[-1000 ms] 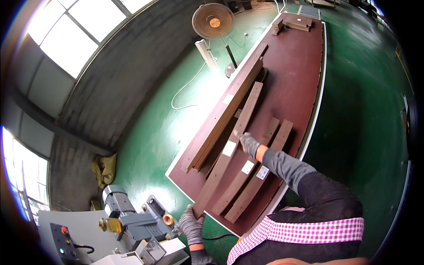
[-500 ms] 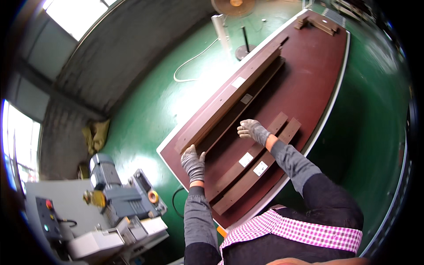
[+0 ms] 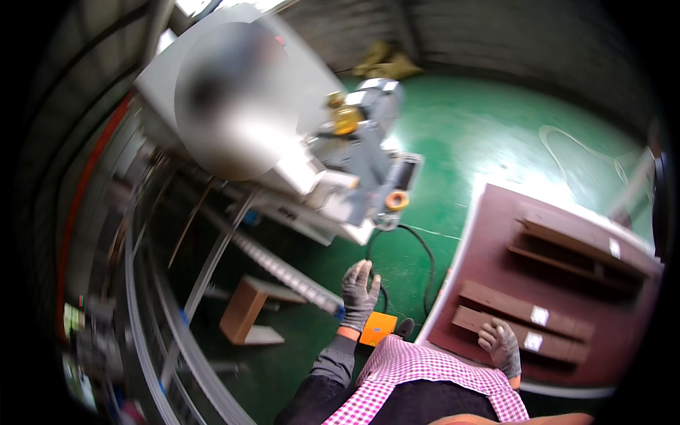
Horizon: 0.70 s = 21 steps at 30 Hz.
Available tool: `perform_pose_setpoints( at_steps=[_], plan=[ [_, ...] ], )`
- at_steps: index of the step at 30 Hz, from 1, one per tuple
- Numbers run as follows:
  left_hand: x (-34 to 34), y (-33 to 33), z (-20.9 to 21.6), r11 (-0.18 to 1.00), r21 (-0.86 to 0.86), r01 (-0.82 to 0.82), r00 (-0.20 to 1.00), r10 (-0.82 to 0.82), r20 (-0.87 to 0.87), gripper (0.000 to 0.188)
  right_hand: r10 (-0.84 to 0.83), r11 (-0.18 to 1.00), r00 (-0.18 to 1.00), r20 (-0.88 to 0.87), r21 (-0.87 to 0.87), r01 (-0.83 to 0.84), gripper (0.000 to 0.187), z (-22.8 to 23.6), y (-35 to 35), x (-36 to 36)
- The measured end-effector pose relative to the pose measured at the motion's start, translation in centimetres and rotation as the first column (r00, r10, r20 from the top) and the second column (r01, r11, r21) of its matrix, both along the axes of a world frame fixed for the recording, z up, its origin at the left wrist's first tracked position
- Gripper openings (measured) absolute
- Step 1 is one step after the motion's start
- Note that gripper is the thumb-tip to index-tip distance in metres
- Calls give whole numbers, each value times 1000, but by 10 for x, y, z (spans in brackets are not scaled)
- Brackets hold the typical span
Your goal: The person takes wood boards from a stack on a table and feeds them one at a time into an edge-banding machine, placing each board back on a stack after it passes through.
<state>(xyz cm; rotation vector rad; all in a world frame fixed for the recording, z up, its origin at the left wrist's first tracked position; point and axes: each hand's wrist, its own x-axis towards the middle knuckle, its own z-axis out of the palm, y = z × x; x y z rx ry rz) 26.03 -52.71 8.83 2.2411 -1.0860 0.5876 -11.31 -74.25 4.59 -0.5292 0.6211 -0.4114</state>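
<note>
A: What is the largest thing in sight?
B: The green floor point(image 3: 460, 127). On it, ahead and to the left, stands a grey machine point(image 3: 361, 152), partly lost in blur.
A: And to the right?
B: A bench point(image 3: 489, 219) with a dark red top and a pale edge. Brown planks point(image 3: 574, 241) lie close together toward its far side. Two more, the farther plank point(image 3: 506, 303) and the nearer plank point(image 3: 563, 348), lie side by side closer to the person.
A: Where are the hands?
B: The left hand point(image 3: 360, 301), in a grey glove, is in front of the body, well apart from the wood. Its grip stands apart, thumb away from the fingers, holding nothing.
A: The other?
B: The right hand point(image 3: 500, 347), gloved too, is at the nearer plank, fingers curled. I cannot tell whether its grip touches or clasps the wood.
A: Anything smaller?
B: White labels point(image 3: 540, 315), one on each of those two.
</note>
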Motion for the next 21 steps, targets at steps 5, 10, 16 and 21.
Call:
perform_pose_setpoints(
  at_steps=[5,10,16,21],
  plan=[
    [55,105,37,923,-125,-363,927,371,47,48,354,924,932,-83,-125,-362,44,31,0,96],
    [109,192,35,860,-147,-488,867,497,29,51,429,839,899,-83,-333,-431,47,63,20,202],
    [184,263,30,757,-32,-653,755,654,50,63,571,788,817,-72,-231,-571,42,66,79,274],
    [244,296,32,696,89,-712,700,714,18,78,643,727,744,-185,-159,-668,42,61,106,288]
  ],
)
